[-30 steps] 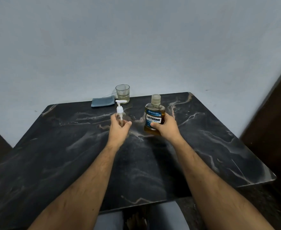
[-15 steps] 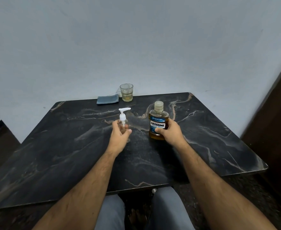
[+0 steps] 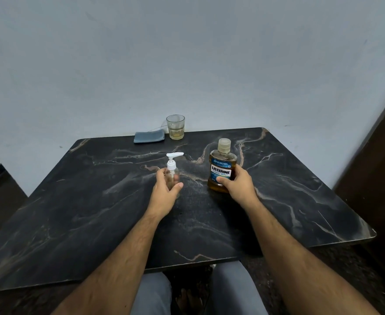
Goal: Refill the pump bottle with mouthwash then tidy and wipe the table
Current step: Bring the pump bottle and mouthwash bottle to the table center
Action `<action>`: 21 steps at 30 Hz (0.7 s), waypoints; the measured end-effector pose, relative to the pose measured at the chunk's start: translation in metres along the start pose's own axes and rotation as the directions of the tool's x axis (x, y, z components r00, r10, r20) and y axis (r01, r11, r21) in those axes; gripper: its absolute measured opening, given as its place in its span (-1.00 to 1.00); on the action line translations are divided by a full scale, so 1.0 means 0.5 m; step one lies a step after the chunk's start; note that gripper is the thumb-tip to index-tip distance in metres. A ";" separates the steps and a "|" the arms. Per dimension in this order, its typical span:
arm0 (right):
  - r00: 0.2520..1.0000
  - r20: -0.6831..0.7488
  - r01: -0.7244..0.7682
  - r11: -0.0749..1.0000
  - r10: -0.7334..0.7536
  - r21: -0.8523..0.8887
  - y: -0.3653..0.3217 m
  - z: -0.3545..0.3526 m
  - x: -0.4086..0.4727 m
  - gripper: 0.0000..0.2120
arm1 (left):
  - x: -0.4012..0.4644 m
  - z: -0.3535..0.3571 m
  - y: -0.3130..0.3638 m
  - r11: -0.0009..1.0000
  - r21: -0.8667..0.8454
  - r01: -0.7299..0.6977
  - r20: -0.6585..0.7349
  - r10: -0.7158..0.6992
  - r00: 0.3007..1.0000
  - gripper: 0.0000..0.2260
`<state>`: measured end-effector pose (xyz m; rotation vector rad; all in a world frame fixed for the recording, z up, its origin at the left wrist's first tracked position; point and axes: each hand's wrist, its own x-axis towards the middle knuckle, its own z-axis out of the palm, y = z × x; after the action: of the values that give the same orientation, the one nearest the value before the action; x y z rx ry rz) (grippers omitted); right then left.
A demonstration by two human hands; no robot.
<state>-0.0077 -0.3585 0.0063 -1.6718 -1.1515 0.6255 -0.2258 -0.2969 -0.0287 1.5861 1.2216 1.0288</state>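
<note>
A small clear pump bottle (image 3: 173, 171) with a white pump head stands upright near the middle of the black marble table (image 3: 96, 201). My left hand (image 3: 165, 194) grips its clear body, thumb on the right side. To its right stands a Listerine mouthwash bottle (image 3: 222, 165) of amber liquid, its cap on. My right hand (image 3: 237, 186) holds that bottle low on its right side, thumb across the front below the label. Both bottles rest on the table.
A folded blue-grey cloth (image 3: 149, 136) lies at the table's far edge against the wall. Beside it stands a glass (image 3: 176, 126) with a little pale liquid. A dark door or cabinet (image 3: 382, 167) rises at the right. My knees show below the near edge.
The view has pulled back and tilted, so the table sits lower in frame. Both hands keep their hold on the two bottles, which stay upright on the table.
</note>
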 end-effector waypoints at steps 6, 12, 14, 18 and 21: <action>0.999 -0.032 0.036 0.999 -0.036 0.009 0.013 0.006 -0.004 -0.58 | 0.001 0.000 -0.007 0.998 -0.046 -0.032 0.001 0.032 0.999 -0.53; 0.998 -0.055 0.025 0.999 -0.023 0.028 0.022 0.014 -0.002 -0.57 | -0.003 -0.006 -0.009 0.997 -0.067 -0.036 0.025 0.038 0.999 -0.54; 0.998 -0.061 0.018 0.999 -0.016 0.034 0.023 0.017 -0.006 -0.54 | -0.003 -0.009 -0.009 0.997 -0.066 -0.038 0.026 0.040 0.999 -0.53; 0.992 -0.125 -0.023 0.999 0.027 0.035 0.028 0.025 -0.024 -0.43 | -0.004 -0.009 -0.011 0.996 -0.081 -0.035 0.028 0.037 0.999 -0.53; 0.945 -0.327 -0.035 0.998 0.013 -0.060 0.016 0.029 -0.049 -0.40 | -0.005 -0.008 -0.012 0.995 -0.095 -0.032 0.025 0.035 0.999 -0.53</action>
<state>-0.0264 -0.3749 -0.0092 -1.7681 -0.9207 0.3109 -0.2316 -0.2981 -0.0335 1.5464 1.1154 1.0680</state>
